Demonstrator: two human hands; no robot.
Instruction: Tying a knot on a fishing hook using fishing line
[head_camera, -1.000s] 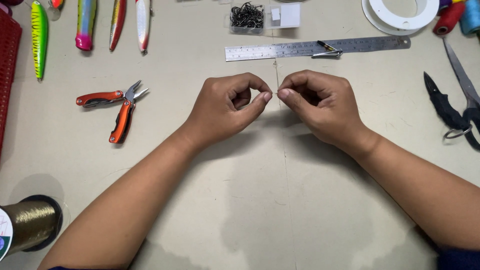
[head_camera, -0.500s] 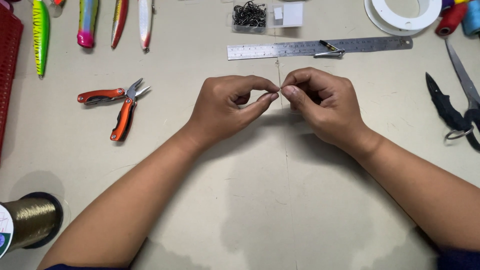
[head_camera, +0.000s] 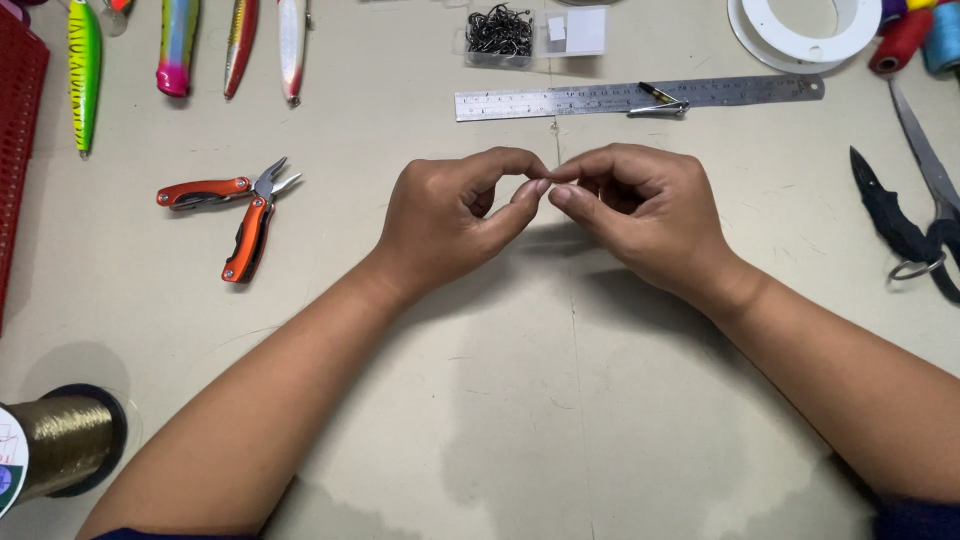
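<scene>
My left hand and my right hand meet at the middle of the beige table. The thumb and forefinger of each hand are pinched shut, and the tips touch each other. Between them they hold something very fine, apparently a thin fishing line, too small to make out. Both forearms rest low over the table. A clear box of dark fish hooks sits straight beyond the hands, behind a steel ruler.
Orange-handled folding pliers lie open to the left and a nail clipper lies on the ruler. Painted lures line the top left beside a red basket. A gold line spool stands bottom left. Scissors, a black tool, a white reel and thread spools are at the right.
The fingertips of both hands have drawn closer and now touch. My right forefinger has curled over toward the left thumb. The hands have otherwise stayed in place.
</scene>
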